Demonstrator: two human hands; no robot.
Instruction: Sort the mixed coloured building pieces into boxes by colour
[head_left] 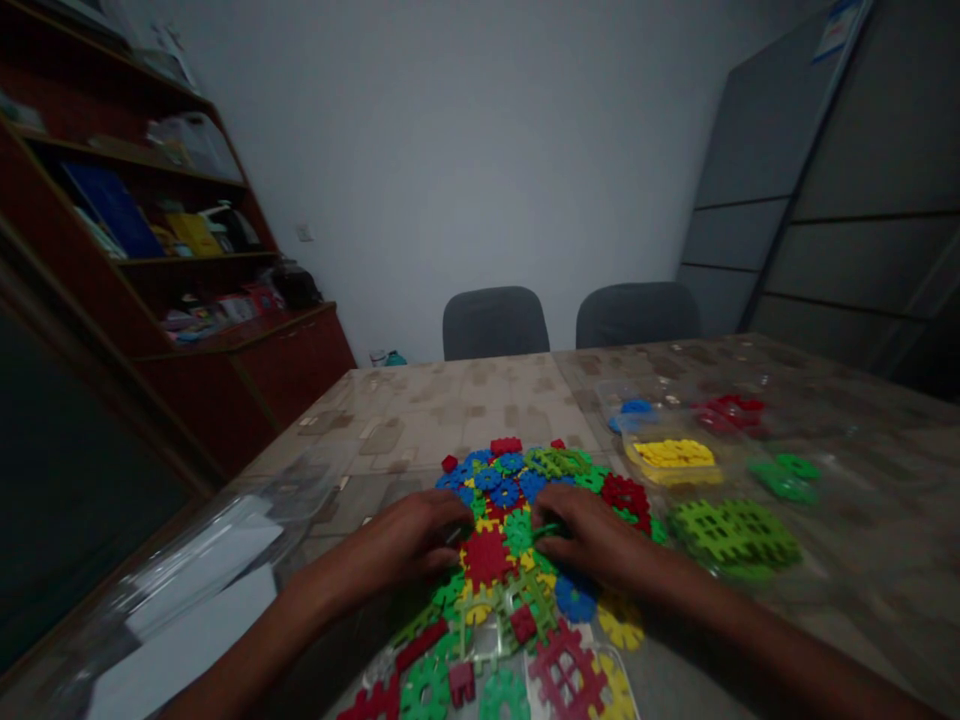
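Observation:
A heap of interlocking plastic building pieces in red, blue, green and yellow spreads over the table, with a flat red square piece near its middle. My left hand is at the heap's left side, fingers curled toward the thumb. What lies between them, if anything, I cannot make out. On the other side my right hand pinches a green plastic piece, mostly hidden by the fingers. Blue gear-shaped pieces lie just beyond both hands. A red window-shaped piece is at the near edge.
To the right are clear plastic trays with sorted pieces: yellow, olive green, red and blue. Clear containers with white paper lie at the left. Two grey chairs stand behind the table.

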